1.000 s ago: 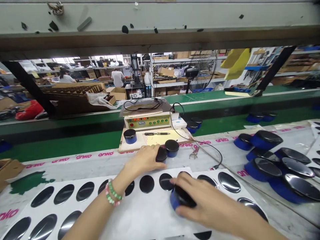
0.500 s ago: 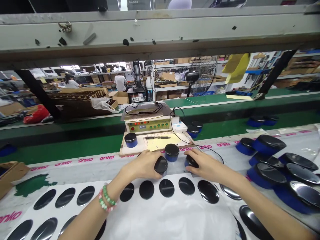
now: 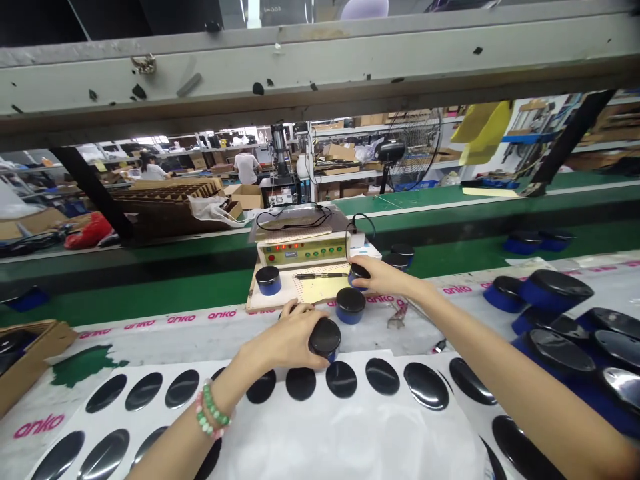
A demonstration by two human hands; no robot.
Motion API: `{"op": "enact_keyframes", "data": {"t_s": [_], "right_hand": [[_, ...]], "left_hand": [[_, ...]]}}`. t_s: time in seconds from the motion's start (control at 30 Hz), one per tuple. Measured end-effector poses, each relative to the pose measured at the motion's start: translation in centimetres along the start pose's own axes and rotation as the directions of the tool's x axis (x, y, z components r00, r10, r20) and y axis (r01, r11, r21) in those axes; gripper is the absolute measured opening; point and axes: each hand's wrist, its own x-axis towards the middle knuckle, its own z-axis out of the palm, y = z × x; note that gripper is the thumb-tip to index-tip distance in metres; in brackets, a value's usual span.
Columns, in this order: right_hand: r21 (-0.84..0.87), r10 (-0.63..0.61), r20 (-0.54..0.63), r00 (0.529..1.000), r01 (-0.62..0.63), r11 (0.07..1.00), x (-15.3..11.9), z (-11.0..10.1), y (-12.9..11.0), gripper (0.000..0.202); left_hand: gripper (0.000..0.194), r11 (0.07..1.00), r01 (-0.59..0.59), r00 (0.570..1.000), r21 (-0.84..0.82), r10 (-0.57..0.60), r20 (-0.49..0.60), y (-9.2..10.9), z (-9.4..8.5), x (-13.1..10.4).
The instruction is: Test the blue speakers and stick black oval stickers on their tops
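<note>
My left hand is closed around a round blue device with a glossy black top, just above the near edge of the grey sheeting. Farther forward, my right hand grips a second blue device at the right end of the test board. Between the hands stands a third blue device, touched by neither. A fourth blue device sits on the board's left side. Black oval discs lie in rows on a white sheet nearest me.
A tester box with red lights stands behind the board, a pen before it. Several blue devices are heaped at right. A cable plug lies on the sheeting. Overhead runs a shelf beam; a cardboard box is at left.
My right hand has moved forward and left, carrying its blue device from the sheeting to the board's right end. My left hand keeps its device almost in place. The view has shifted slightly.
</note>
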Motion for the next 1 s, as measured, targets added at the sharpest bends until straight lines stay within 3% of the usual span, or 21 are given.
{"op": "enact_keyframes", "data": {"t_s": [0.07, 0.17, 0.23, 0.33, 0.4, 0.47, 0.6, 0.77, 0.87, 1.0], "right_hand": [[0.027, -0.007, -0.055, 0.998, 0.009, 1.000, 0.1, -0.1, -1.2, 0.032], [0.094, -0.025, -0.150, 0.988, 0.040, 0.995, -1.6, -1.0, -5.5, 0.038], [0.159, -0.080, -0.151, 0.985, 0.104, 0.982, -3.9, -1.7, -9.5, 0.050], [0.216, -0.243, -0.155, 0.958, 0.273, 0.938, -7.9, -2.5, -14.5, 0.082], [0.175, -0.258, -0.203, 0.945, 0.294, 0.940, -10.3, -2.7, -16.1, 0.073], [0.190, -0.216, -0.220, 0.951, 0.259, 0.947, -12.0, -2.5, -16.5, 0.062], [0.416, -0.058, -0.226, 0.972, 0.150, 0.897, -13.7, -1.6, -16.2, 0.046], [0.679, 0.094, -0.269, 0.959, 0.119, 0.725, -14.1, -0.4, -16.8, 0.028], [0.750, 0.115, -0.259, 0.959, 0.125, 0.650, -14.3, -0.1, -16.8, 0.024], [0.794, 0.147, -0.274, 0.950, 0.137, 0.592, -14.4, 0.2, -16.5, 0.020]], "left_hand": [[0.056, 0.999, 0.008, 0.998, -0.040, -0.011, -0.064, 0.3, -0.1, -0.3], [0.059, 0.992, 0.036, 0.980, -0.120, -0.059, -0.190, 1.9, -1.1, -1.2], [0.063, 0.980, 0.062, 0.946, -0.192, -0.119, -0.303, 3.5, -1.8, -2.1], [0.070, 0.967, 0.060, 0.868, -0.246, -0.172, -0.466, 6.3, -2.4, -3.6], [0.073, 0.984, 0.003, 0.830, -0.179, -0.102, -0.549, 8.0, -2.3, -4.4], [0.069, 0.995, -0.071, 0.798, -0.064, 0.018, -0.603, 9.1, -2.0, -5.0], [0.062, 0.983, -0.165, 0.734, 0.077, 0.175, -0.656, 10.2, -1.3, -5.0], [0.063, 0.980, -0.188, 0.746, 0.067, 0.186, -0.639, 10.6, -0.5, -4.7], [0.063, 0.980, -0.185, 0.751, 0.072, 0.188, -0.633, 10.8, -0.2, -4.8], [0.058, 0.978, -0.165, 0.726, 0.126, 0.207, -0.656, 10.7, 0.4, -4.9]]}}
